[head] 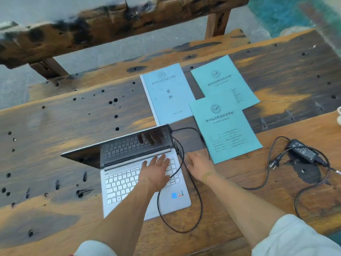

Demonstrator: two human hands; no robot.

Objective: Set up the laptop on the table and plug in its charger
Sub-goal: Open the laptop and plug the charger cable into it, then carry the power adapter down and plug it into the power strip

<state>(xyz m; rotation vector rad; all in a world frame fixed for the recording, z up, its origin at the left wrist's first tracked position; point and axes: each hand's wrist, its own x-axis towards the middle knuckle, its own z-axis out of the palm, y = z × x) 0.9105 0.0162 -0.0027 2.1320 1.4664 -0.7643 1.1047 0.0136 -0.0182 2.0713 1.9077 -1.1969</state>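
Note:
A silver laptop (pixel 129 183) stands open on the wooden table (pixel 55 126), its dark screen (pixel 118 146) tilted back. My left hand (pixel 156 170) lies flat on the right side of the keyboard, fingers straight. My right hand (pixel 199 165) rests on the table just right of the laptop, fingers spread near the laptop's right edge where the black charger cable (pixel 197 200) meets it. The cable loops over the palm rest and runs right to the black power brick (pixel 302 150). The mains plug (pixel 273 163) lies loose on the table.
Three blue-green paper booklets (pixel 169 93) (pixel 221 78) (pixel 225 130) lie behind and right of the laptop. A wooden bench (pixel 92 28) stands beyond the table's far edge. A white object (pixel 339 115) shows at the right edge.

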